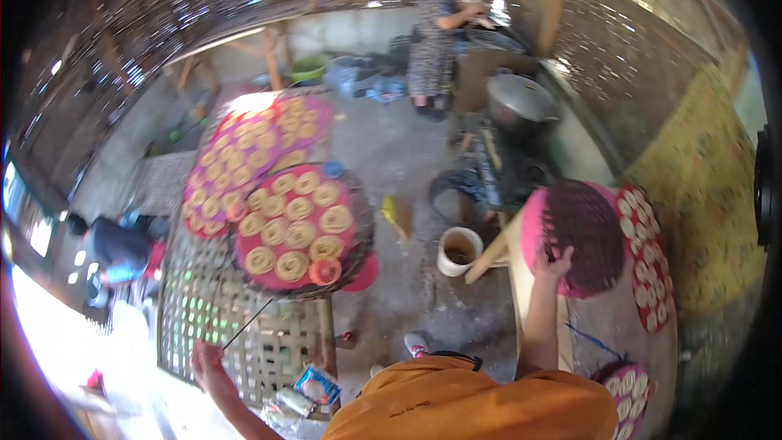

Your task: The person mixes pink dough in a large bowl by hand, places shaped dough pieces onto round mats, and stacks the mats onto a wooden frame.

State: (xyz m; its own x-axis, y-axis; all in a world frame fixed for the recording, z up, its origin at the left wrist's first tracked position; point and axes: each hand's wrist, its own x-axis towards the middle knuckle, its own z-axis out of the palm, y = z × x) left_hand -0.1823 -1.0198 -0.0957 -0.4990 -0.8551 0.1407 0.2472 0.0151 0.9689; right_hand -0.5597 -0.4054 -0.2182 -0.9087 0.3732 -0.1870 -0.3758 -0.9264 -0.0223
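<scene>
At the lower left, my left hand (208,357) is closed around a thin dark stick (248,323), whose tip reaches toward the round tray. My right hand (554,266) lies against the near left part of a dark woven round tray (585,236), fingers apart. A pink sheet (533,224) shows around that tray's edge. Coiled pale dough rings (300,235) cover the red sheet on a large round tray (365,232) at the centre left. An orange-red round thing (325,271) sits at that tray's near edge. The picture is somewhat blurred.
More coils lie on pink sheets (244,143) behind. A slatted bamboo table (216,310) bears a blue packet (318,385). Red trays of pale rings (643,261) line the right. A white bucket (459,251), large pot (521,102) and standing person (434,41) are ahead; another person (120,248) is left.
</scene>
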